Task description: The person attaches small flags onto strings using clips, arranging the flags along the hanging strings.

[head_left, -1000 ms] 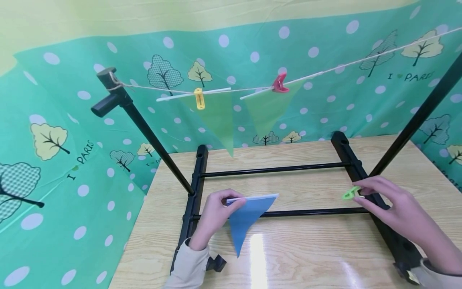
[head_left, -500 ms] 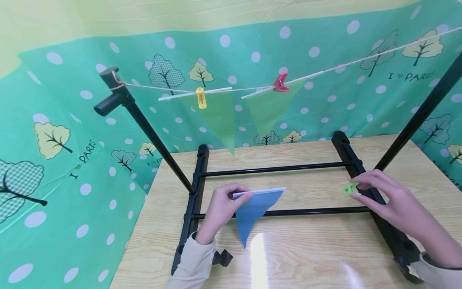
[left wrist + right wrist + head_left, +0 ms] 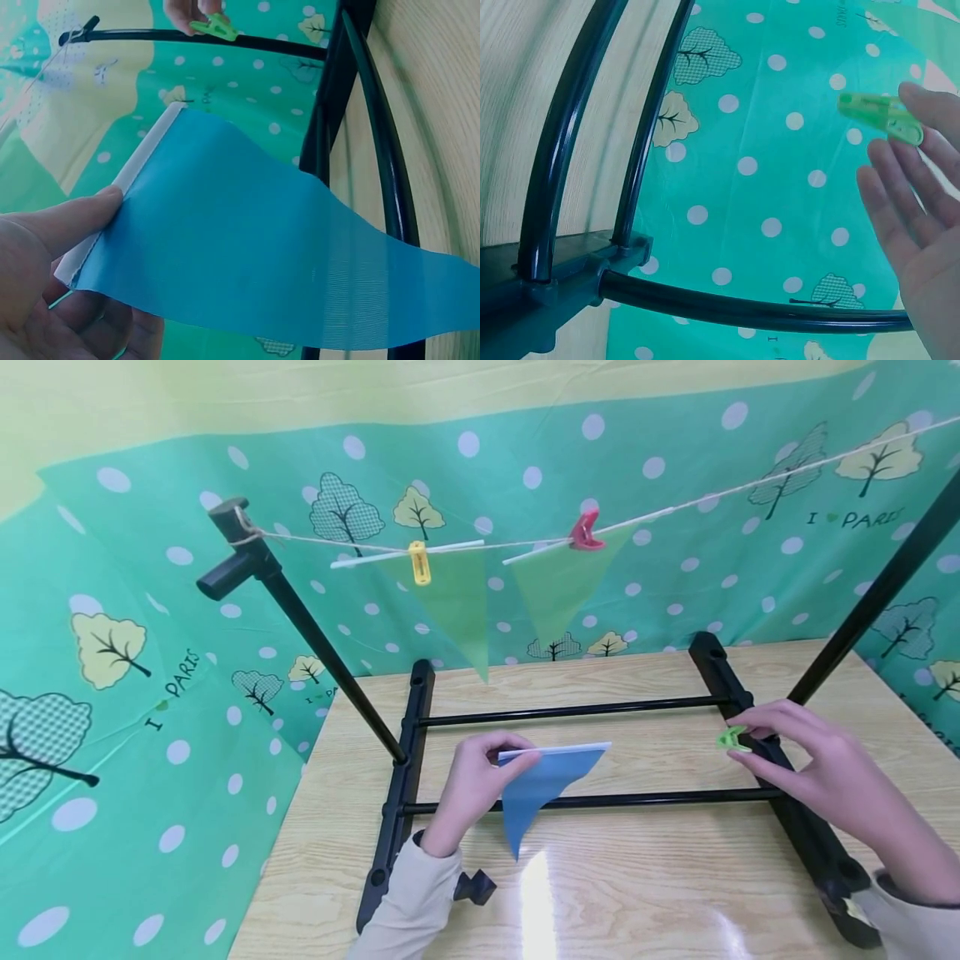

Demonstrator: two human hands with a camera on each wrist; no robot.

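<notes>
My left hand [image 3: 483,781] pinches the white top edge of a blue triangular pennant [image 3: 543,781] between thumb and fingers. The pennant's tip hangs down over the front crossbar, and in the left wrist view the blue cloth [image 3: 225,232] spreads out from the thumb. On the right, my right hand [image 3: 821,768] holds a green clothespin [image 3: 732,739] by its end; the right wrist view shows the clothespin [image 3: 881,116] between thumb and fingers. Above, a yellow clothespin [image 3: 420,563] and a pink clothespin [image 3: 587,532] fix two green pennants [image 3: 457,602] to a string [image 3: 750,487].
The string is tied to a black post [image 3: 315,652] on the left and runs toward the right post [image 3: 877,581]. Two black crossbars [image 3: 570,712] join the stand's feet on the wooden table [image 3: 637,877]. A green printed cloth [image 3: 172,810] surrounds it.
My left hand has moved right and slightly up with the blue pennant. My right hand has risen a little, and the green clothespin has turned in its fingers.
</notes>
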